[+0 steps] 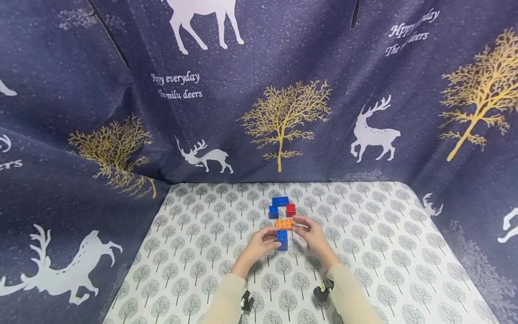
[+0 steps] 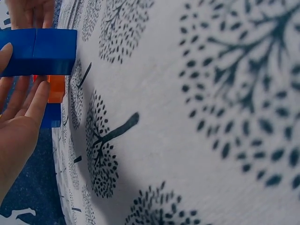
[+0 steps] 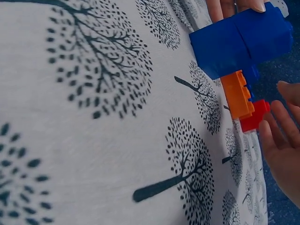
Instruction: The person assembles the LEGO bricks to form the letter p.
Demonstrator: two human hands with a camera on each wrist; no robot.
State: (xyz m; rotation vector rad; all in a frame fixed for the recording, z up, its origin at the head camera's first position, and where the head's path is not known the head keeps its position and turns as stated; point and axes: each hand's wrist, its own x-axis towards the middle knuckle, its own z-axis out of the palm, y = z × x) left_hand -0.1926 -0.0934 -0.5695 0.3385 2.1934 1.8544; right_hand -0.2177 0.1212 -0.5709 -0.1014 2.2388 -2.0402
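Note:
My left hand (image 1: 261, 246) grips joined blue toy bricks (image 1: 282, 244) in the head view; its thumb lies against their side. A seam runs across these blue bricks (image 2: 51, 49) in the left wrist view. An orange studded brick (image 1: 284, 223) sits just beyond them, crosswise. My right hand (image 1: 310, 234) is beside the orange brick's right end. In the right wrist view, the right hand's fingers (image 3: 283, 124) are spread loosely, with a gap between them and the orange brick (image 3: 237, 95). Whether the orange brick is attached to the blue ones cannot be told.
Beyond the orange brick stand a red brick (image 1: 290, 209), a small blue brick (image 1: 273, 212) and a longer blue brick (image 1: 280, 201). The table has a white tree-patterned cloth (image 1: 202, 270). A dark blue deer-print curtain (image 1: 259, 63) hangs behind and at the sides.

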